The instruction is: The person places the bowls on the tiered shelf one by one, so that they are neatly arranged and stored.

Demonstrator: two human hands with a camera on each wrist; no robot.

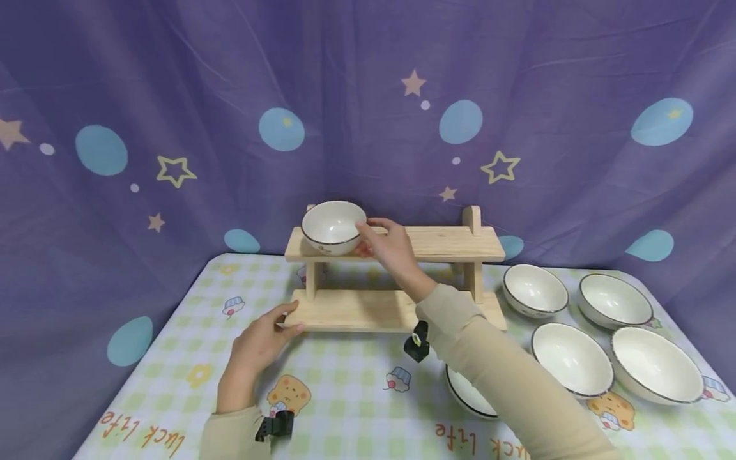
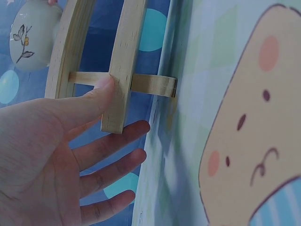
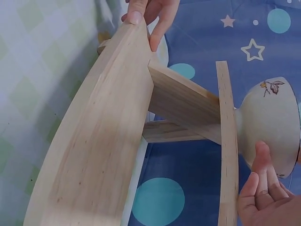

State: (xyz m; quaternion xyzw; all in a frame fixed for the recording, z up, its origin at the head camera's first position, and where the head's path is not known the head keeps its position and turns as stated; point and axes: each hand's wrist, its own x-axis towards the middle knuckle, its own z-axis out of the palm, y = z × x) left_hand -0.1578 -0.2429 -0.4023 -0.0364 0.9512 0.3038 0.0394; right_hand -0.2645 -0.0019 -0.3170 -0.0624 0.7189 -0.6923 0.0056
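A two-tier wooden rack (image 1: 356,308) stands on the table. On the left end of its upper board is a white bowl (image 1: 334,220) with a dark rim and a small plant print. My right hand (image 1: 393,248) holds this bowl by its right side, thumb at the rim; in the right wrist view the fingers (image 3: 262,157) lie against its outer wall. My left hand (image 1: 260,344) grips the left end of the lower board. In the left wrist view its thumb (image 2: 104,89) presses on the board, with the other fingers spread past the end.
Right of the rack stand several more white bowls, among them a small one (image 1: 535,291) and a large one (image 1: 655,365). Another bowl (image 1: 468,391) is partly hidden under my right forearm. A checked cloth (image 1: 172,383) covers the table; a purple curtain (image 1: 356,64) hangs behind.
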